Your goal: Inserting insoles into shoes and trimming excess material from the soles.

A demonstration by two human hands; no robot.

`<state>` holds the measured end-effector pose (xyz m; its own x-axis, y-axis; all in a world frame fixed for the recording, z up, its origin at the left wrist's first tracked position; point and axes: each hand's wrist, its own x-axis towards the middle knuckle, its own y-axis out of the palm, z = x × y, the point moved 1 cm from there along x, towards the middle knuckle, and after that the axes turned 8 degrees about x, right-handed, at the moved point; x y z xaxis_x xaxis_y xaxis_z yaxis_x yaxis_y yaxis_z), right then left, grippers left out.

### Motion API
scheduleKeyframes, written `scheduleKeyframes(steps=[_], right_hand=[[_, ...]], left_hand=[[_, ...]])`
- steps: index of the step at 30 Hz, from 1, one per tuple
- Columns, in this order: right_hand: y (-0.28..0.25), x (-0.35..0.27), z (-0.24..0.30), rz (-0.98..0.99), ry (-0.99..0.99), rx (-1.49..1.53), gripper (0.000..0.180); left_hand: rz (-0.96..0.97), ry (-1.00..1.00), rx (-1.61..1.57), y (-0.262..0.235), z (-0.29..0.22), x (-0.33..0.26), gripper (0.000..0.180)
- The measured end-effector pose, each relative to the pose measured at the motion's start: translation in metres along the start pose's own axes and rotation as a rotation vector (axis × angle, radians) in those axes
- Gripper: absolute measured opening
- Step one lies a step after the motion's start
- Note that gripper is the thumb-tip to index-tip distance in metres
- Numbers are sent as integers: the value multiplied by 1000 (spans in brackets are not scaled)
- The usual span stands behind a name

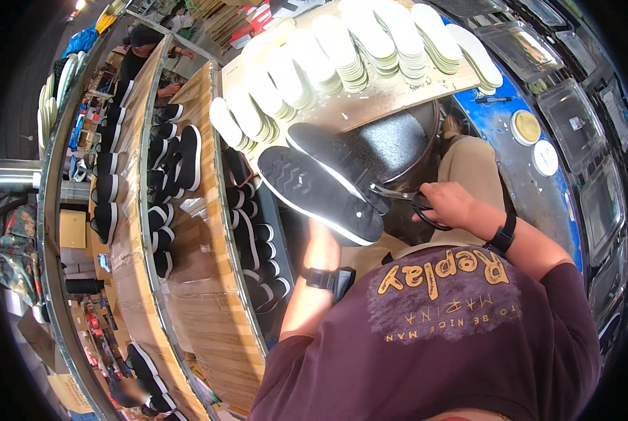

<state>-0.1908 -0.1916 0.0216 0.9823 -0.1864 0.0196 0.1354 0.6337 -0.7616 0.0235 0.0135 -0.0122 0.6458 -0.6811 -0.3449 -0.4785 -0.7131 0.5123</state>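
Head view: left hand [326, 235], mostly hidden, props the black white-edged rubber-soled shoe [319, 194] sole-up over the lap; right hand [448, 205] grips black scissors [410, 200] at its heel — snip shallowly, blades flat.

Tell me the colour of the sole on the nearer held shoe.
Black sole with a white edge, clearest in the head view.

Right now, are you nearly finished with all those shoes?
Hard to say. Many black shoes with white soles already sit in rows on the wooden racks. In hand: my left hand holds two black shoes soles up, while my right hand works scissors at a heel. Stacks of pale insoles lie unused on the board.
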Motion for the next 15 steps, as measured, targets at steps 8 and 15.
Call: scheduleKeyframes(steps=[8,15], right_hand=[[-15,5,4,172,112,4,57],[-17,6,7,184,70,-68,57]], left_hand=[[-144,-22,9,-4,13,13,26],[-212,-140,77,16,13,19,29]])
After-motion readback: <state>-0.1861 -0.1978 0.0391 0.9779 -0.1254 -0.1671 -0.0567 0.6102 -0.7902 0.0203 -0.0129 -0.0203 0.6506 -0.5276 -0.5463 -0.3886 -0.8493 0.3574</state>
